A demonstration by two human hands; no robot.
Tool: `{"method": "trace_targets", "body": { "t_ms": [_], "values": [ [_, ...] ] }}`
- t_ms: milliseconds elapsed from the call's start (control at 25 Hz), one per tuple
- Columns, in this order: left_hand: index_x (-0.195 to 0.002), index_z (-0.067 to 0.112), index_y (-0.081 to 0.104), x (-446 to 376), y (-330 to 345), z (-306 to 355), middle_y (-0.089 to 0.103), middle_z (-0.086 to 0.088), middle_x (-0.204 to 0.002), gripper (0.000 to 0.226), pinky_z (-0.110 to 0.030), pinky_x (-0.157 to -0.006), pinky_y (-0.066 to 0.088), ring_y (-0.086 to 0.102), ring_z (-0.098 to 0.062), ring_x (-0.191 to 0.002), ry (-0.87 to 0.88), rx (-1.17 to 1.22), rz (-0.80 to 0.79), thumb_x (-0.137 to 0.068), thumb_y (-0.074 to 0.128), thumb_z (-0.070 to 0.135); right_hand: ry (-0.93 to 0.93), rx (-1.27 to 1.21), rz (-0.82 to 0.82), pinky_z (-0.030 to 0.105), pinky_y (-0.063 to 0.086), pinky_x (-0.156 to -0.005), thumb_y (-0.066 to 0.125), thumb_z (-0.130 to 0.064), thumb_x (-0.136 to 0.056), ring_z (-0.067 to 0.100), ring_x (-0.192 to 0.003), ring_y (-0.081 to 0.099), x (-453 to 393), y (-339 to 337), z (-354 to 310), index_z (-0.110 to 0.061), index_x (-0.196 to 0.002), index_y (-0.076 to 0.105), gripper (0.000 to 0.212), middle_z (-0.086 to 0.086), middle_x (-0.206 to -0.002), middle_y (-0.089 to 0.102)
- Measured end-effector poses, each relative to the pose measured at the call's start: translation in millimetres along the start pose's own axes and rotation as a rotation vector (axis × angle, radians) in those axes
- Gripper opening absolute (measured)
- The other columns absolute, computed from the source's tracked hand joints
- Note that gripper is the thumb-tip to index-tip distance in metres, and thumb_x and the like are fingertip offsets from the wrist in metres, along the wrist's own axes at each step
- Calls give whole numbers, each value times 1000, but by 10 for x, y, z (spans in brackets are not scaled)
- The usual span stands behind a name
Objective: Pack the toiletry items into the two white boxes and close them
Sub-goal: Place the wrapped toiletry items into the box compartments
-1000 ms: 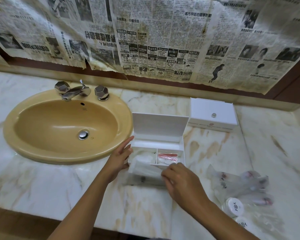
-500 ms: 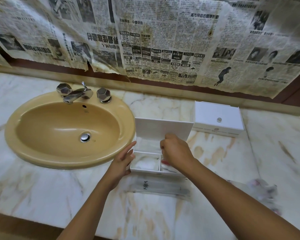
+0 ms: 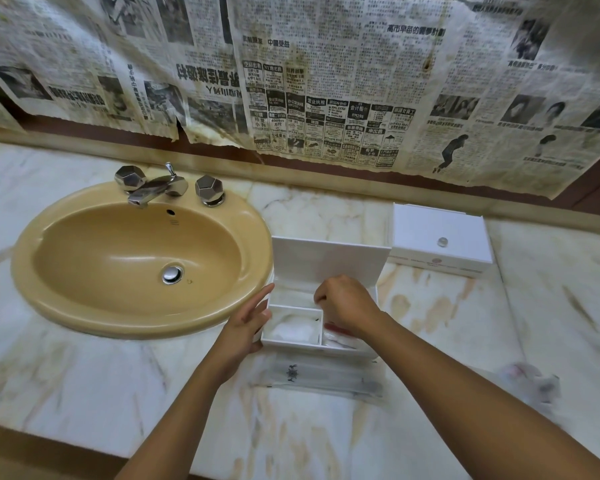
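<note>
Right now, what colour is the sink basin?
The sink basin is mustard yellow-tan, with a chrome drain. The head view is the only one and shows it clearly.

Bathroom; I'm at a marble vanity counter [image 3: 84,368] with a tan oval sink [image 3: 136,258], chrome faucet [image 3: 153,190]; old newspaper [image 3: 326,81] covers the wall.

We see the open white box [image 3: 323,268] on the marble counter [image 3: 84,382], lid upright, just right of the tan sink [image 3: 139,258]. The left hand [image 3: 246,323] lies flat against the box's left wall, fingers straight. The right hand [image 3: 345,304] dips into the box with fingers curled; whether they hold anything we cannot tell. A clear sachet [image 3: 321,374] lies just in front. Far right sits the closed white box [image 3: 439,240]. Newspaper [image 3: 326,81] covers the wall.
</note>
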State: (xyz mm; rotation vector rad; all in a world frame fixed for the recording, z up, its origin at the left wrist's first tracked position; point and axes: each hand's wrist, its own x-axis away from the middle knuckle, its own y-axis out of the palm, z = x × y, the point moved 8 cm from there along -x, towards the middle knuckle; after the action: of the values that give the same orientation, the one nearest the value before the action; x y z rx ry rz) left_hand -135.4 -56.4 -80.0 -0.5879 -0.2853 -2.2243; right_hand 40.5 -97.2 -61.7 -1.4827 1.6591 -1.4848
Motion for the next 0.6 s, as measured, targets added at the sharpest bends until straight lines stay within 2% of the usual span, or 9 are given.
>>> {"method": "trace_targets", "body": {
  "t_ms": [40, 120, 200, 280, 320, 400, 520, 600],
  "values": [
    [-132, 56, 50, 6, 2, 5, 41, 9, -151, 40, -39, -100, 40, 39, -3, -137, 2, -3, 1, -106, 49, 27, 11, -17, -22, 26, 35, -47, 50, 4, -70, 28, -58, 42, -3, 10, 23, -13, -50, 52, 26, 9, -54, 42],
    [-134, 55, 49, 18, 12, 15, 40, 8, -154, 40, -38, -99, 39, 38, -4, -137, 8, -8, 2, -106, 49, 27, 35, -56, -62, 28, 29, -48, 52, -4, -80, 25, -54, 35, 28, 15, 41, -14, -50, 41, 33, 6, -53, 36],
    [-133, 55, 49, 25, 16, 21, 38, 7, -156, 40, -38, -98, 38, 37, -7, -141, 9, -3, 5, -106, 48, 27, 57, -95, -55, 29, 30, -51, 48, -26, -94, 23, -55, 40, 80, -12, 31, -15, -53, 41, 44, 2, -54, 40],
    [-131, 57, 50, 38, 17, 28, 38, 6, -157, 39, -38, -98, 38, 37, -9, -143, 11, 4, 6, -106, 48, 27, 64, -99, -1, 31, 43, -62, 40, -47, -96, 24, -72, 55, 159, -37, -7, -12, -66, 57, 49, 4, -67, 58],
    [-131, 57, 49, 43, 22, 31, 38, 6, -157, 38, -39, -98, 38, 36, -10, -144, 15, 4, 6, -106, 48, 27, 70, -109, 9, 33, 46, -71, 36, -56, -94, 25, -85, 59, 200, -23, -17, -13, -80, 65, 53, 4, -81, 66],
    [-132, 56, 49, 50, 29, 36, 37, 6, -157, 38, -39, -98, 38, 34, -11, -146, 23, -1, 6, -106, 48, 28, 73, -142, -46, 35, 44, -83, 27, -68, -90, 24, -107, 56, 267, 85, -35, -20, -105, 66, 64, 2, -109, 67],
    [-133, 56, 49, 56, 27, 38, 37, 6, -159, 39, -39, -99, 37, 34, -12, -147, 31, 1, 6, -106, 48, 29, 56, -151, -114, 38, 43, -85, 19, -71, -89, 25, -110, 54, 298, 222, -29, -22, -101, 64, 68, 3, -111, 65],
    [-132, 56, 49, 60, 28, 31, 37, 4, -159, 38, -39, -99, 37, 33, -12, -147, 32, 4, 8, -106, 48, 28, 70, -144, -121, 41, 40, -89, 17, -68, -91, 26, -110, 53, 309, 227, -12, -22, -106, 63, 67, 4, -112, 65]
  ]
}}
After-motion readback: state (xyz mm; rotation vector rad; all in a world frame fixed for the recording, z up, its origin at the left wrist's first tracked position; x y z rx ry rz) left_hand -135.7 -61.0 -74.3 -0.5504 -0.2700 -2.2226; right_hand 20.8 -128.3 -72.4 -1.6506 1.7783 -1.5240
